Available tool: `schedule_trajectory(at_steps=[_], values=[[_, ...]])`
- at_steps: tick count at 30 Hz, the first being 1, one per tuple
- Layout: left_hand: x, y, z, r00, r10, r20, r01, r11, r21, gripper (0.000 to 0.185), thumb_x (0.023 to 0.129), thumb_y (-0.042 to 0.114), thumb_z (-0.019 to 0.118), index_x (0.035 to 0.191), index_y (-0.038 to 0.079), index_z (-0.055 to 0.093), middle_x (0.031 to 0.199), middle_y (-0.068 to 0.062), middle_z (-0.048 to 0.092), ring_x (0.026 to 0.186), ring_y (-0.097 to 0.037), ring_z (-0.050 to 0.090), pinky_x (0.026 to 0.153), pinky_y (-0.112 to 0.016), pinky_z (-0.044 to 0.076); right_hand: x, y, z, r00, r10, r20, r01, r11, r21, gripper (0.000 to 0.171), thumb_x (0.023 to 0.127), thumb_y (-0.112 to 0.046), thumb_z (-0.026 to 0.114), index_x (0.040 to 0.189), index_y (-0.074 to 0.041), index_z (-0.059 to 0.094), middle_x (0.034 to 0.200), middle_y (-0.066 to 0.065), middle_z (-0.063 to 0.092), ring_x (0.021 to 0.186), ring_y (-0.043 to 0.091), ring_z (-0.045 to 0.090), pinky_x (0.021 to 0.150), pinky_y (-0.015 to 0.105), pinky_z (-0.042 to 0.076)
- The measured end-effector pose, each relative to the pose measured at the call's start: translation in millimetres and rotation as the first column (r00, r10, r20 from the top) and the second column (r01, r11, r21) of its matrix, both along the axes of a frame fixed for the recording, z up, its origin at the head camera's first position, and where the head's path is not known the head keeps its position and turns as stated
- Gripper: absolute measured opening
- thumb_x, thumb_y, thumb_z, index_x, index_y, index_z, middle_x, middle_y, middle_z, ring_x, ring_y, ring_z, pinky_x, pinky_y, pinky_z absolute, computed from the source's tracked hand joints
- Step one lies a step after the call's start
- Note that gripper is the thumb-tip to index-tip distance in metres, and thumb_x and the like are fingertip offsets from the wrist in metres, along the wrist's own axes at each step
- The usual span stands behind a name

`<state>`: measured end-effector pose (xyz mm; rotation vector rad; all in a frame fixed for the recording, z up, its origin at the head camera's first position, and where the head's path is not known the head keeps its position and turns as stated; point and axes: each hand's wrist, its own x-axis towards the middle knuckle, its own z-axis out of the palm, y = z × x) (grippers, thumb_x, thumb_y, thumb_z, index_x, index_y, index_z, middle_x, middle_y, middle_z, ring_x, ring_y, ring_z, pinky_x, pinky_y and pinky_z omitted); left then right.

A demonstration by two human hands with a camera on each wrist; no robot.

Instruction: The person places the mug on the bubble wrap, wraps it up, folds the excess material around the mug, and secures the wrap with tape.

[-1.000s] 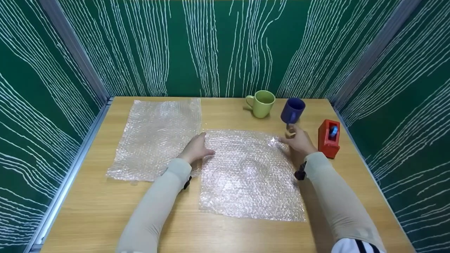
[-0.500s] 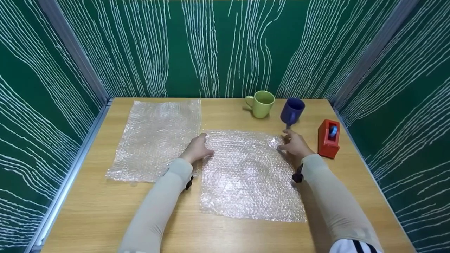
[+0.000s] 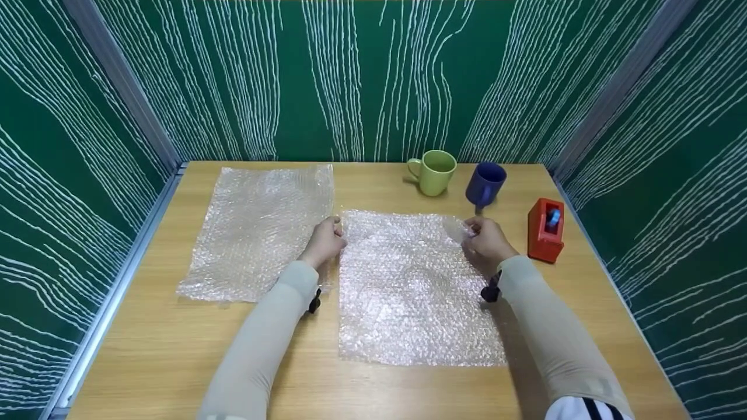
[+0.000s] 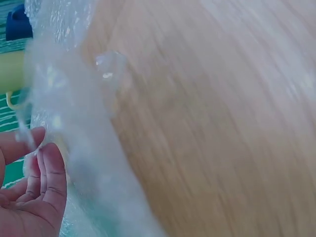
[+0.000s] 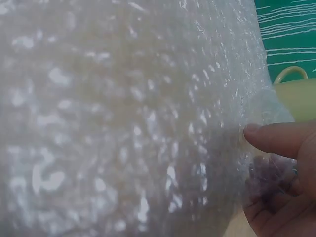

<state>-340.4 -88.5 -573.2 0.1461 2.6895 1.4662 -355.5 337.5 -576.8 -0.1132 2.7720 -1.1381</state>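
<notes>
A clear sheet of bubble wrap (image 3: pixel 417 291) lies in front of the person at the middle of the table, its far edge slightly raised. At its far left corner the left hand (image 3: pixel 324 242) pinches the sheet; the left wrist view shows thumb and fingertips meeting on the film's edge. The right hand (image 3: pixel 491 240) grips the far right corner, which is folded up a little. In the right wrist view the thumb (image 5: pixel 276 138) presses on top, while the other fingers show blurred through the film underneath. Neither hand holds anything else.
A second bubble wrap sheet (image 3: pixel 257 233) lies flat at left. Behind the near sheet stand a green mug (image 3: pixel 436 178) and a dark blue mug (image 3: pixel 482 189). A red tape dispenser (image 3: pixel 544 242) stands at right. Green patterned panels (image 3: pixel 373 81) enclose the wooden table (image 3: pixel 146 350).
Both hands have closed on the far corners of the near sheet. Its far edge has lifted and the sheet has shifted slightly. The right hand has drawn back from beside the blue mug.
</notes>
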Motion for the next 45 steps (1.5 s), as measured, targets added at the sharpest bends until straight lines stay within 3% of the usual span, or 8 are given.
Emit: schedule_trajectory(at_steps=[4,9,19,28,32,36,40,45], values=[[-0.9,-1.9,-1.1,0.999,-0.010,-0.037,0.010,1.000,0.006,0.030,0.088,-0.007,0.058,0.116,-0.009,0.068,0.087,0.000,0.056,0.082,-0.015,0.051,0.073,-0.023,0.043,-0.4,-1.7,1.0,1.000,-0.006,0.011,0.006,1.000,-0.019,0.051,0.092,0.002,0.070,0.141,0.009,0.058,0.120,0.022,0.066,0.112,0.033,0.060,0.097,0.042,0.051],[-0.8,-3.7,-4.8,1.000,-0.023,-0.020,0.024,0.999,0.036,0.019,0.083,-0.007,0.063,0.102,-0.002,0.063,0.084,0.002,0.052,0.079,-0.013,0.050,0.071,-0.022,0.041,-3.0,-0.7,1.3,1.000,-0.019,-0.011,0.018,0.999,-0.037,0.056,0.094,0.000,0.072,0.147,0.008,0.055,0.123,0.025,0.064,0.115,0.037,0.060,0.098,0.044,0.050],[-1.5,-7.5,-7.2,1.000,-0.002,0.017,0.001,0.998,0.059,0.034,0.082,-0.010,0.066,0.115,-0.003,0.062,0.086,0.003,0.054,0.080,-0.012,0.051,0.071,-0.020,0.043,-15.7,9.3,18.9,0.989,-0.142,0.025,0.145,0.978,-0.151,0.072,0.100,-0.017,0.076,0.159,0.003,0.041,0.146,0.029,0.053,0.131,0.040,0.055,0.110,0.051,0.049],[-0.7,-9.4,-11.6,0.999,-0.026,-0.028,0.026,1.000,0.011,0.040,0.081,-0.006,0.066,0.120,-0.005,0.062,0.089,-0.002,0.058,0.082,-0.014,0.051,0.079,-0.026,0.045,-25.4,16.4,38.4,0.967,-0.253,0.037,0.256,0.954,-0.155,0.083,0.101,-0.023,0.078,0.167,-0.009,0.032,0.145,0.022,0.051,0.128,0.036,0.052,0.107,0.048,0.048],[-0.6,-9.9,-15.0,0.999,-0.033,-0.040,0.032,0.999,-0.012,0.038,0.082,-0.004,0.063,0.120,-0.005,0.063,0.087,-0.002,0.057,0.080,-0.013,0.050,0.077,-0.026,0.044,-24.3,11.7,51.1,0.952,-0.294,0.081,0.304,0.931,-0.204,0.087,0.101,-0.020,0.078,0.171,-0.014,0.026,0.152,0.021,0.047,0.134,0.036,0.049,0.118,0.053,0.046],[-1.3,-10.5,-14.9,0.999,-0.038,-0.032,0.038,0.999,0.007,0.039,0.081,-0.005,0.064,0.120,-0.005,0.062,0.088,-0.003,0.057,0.080,-0.013,0.050,0.076,-0.026,0.043,-17.5,3.6,68.7,0.945,-0.297,0.140,0.326,0.901,-0.286,0.093,0.102,-0.011,0.074,0.175,-0.020,0.016,0.164,0.024,0.039,0.147,0.039,0.042,0.129,0.061,0.034],[-0.6,-10.5,-12.5,0.999,-0.044,-0.020,0.044,0.999,0.008,0.039,0.082,-0.006,0.066,0.121,-0.004,0.062,0.088,-0.003,0.059,0.080,-0.014,0.051,0.075,-0.026,0.044,-14.6,-0.7,80.0,0.945,-0.288,0.153,0.322,0.898,-0.298,0.096,0.103,-0.006,0.070,0.176,-0.019,0.009,0.171,0.027,0.033,0.155,0.043,0.037,0.133,0.063,0.027],[0.7,-12.3,-13.5,0.999,-0.046,0.000,0.046,0.998,0.037,0.038,0.084,-0.006,0.066,0.121,-0.004,0.061,0.088,-0.003,0.060,0.080,-0.012,0.052,0.075,-0.024,0.045,-19.4,-4.6,83.8,0.940,-0.312,0.136,0.339,0.895,-0.289,0.094,0.103,-0.003,0.067,0.176,-0.014,0.010,0.170,0.030,0.035,0.155,0.043,0.038,0.132,0.060,0.029]])
